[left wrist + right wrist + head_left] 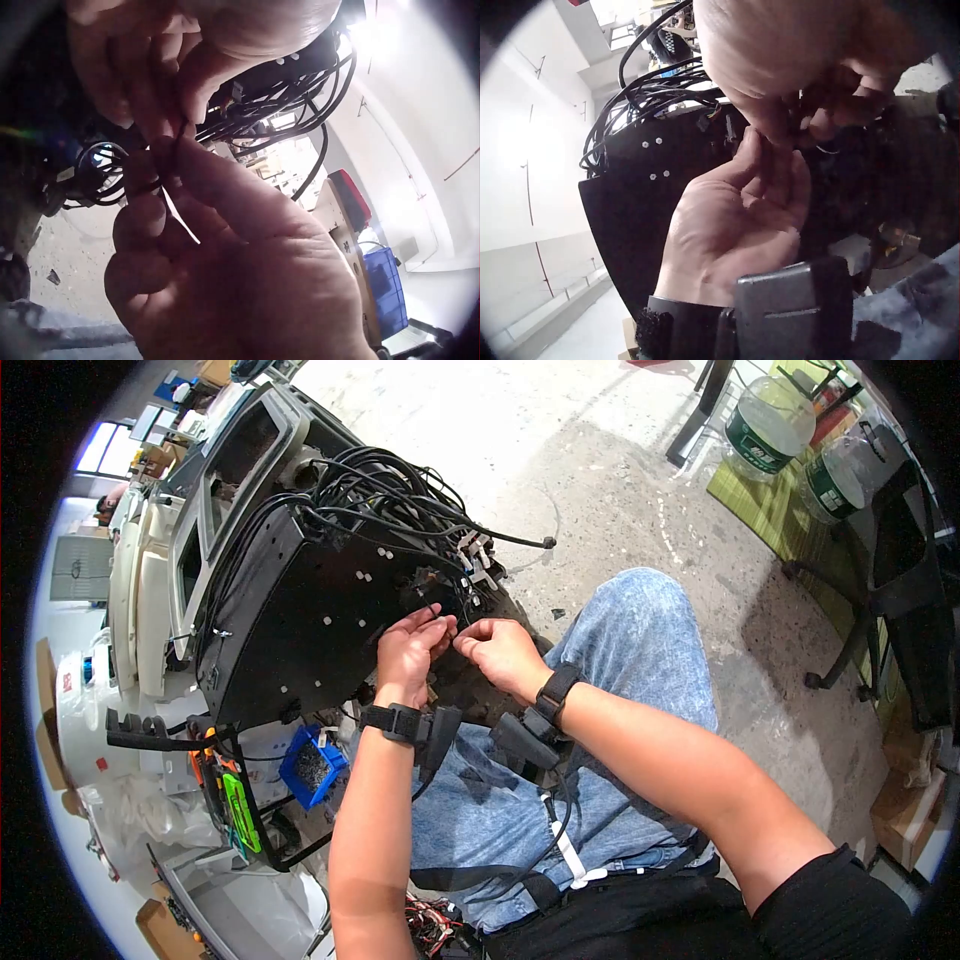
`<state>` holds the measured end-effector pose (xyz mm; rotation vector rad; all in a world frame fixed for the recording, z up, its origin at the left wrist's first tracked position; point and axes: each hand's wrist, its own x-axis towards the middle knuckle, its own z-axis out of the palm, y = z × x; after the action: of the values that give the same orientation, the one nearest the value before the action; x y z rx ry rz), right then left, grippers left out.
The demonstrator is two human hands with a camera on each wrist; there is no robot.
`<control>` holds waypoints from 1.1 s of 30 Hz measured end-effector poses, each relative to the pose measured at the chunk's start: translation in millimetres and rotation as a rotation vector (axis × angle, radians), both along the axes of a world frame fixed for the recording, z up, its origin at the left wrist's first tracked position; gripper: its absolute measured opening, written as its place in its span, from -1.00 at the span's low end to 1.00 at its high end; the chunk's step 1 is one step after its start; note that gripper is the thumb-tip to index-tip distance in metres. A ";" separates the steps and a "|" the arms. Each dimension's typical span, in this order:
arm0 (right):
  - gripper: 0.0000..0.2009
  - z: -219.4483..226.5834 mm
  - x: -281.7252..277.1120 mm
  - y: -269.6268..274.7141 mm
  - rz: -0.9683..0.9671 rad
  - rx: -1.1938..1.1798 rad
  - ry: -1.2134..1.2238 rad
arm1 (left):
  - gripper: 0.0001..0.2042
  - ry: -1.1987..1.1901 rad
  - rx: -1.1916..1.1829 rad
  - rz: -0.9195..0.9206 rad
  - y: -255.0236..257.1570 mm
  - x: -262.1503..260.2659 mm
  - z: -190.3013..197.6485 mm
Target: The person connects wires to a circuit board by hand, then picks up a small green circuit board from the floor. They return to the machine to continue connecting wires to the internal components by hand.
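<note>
In the head view, my left hand [406, 652] and right hand [502, 656] meet fingertip to fingertip beside a black panel [290, 610]. The left wrist view shows a thin black wire [181, 133] running between the two sets of fingertips. My left thumb and fingers pinch it from below, while the right thumb and fingers pinch it from above. Most of the wire is hidden by the fingers. A thick bundle of black cables [390, 495] lies over the panel's top edge, with white connectors [482, 560] hanging at its near end.
A blue bin of small parts [312, 766] and a pouch with a green-handled tool [240, 812] stand at the left. Large plastic bottles [768, 426] sit at the upper right, near a black chair [905, 590]. Jeans-clad knees [640, 645] are just below the hands.
</note>
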<state>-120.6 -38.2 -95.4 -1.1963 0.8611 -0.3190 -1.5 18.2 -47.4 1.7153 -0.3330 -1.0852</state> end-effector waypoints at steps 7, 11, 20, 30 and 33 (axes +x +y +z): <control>-0.78 5.0 -6.3 0.3 0.020 0.002 -0.018 | -0.69 0.141 0.025 0.105 2.8 -3.3 8.6; -0.75 15.2 -10.7 -0.8 0.161 -0.110 -0.024 | -0.68 0.072 -0.031 0.201 9.1 -3.3 13.0; -0.75 37.8 -9.9 -1.4 0.436 -0.245 -0.055 | -0.65 0.063 -0.187 0.265 54.2 6.7 42.2; -0.82 58.0 -10.5 9.4 0.415 -0.095 -0.057 | -0.74 0.125 -0.411 0.520 177.0 35.1 72.1; -0.83 59.3 -10.5 8.9 0.359 -0.042 -0.067 | -0.79 0.123 -0.360 0.652 233.7 46.1 44.0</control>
<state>-131.2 -29.3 -36.1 -1.3446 0.5695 -0.0840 44.7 251.9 -3.3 1.2860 0.1093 -0.5976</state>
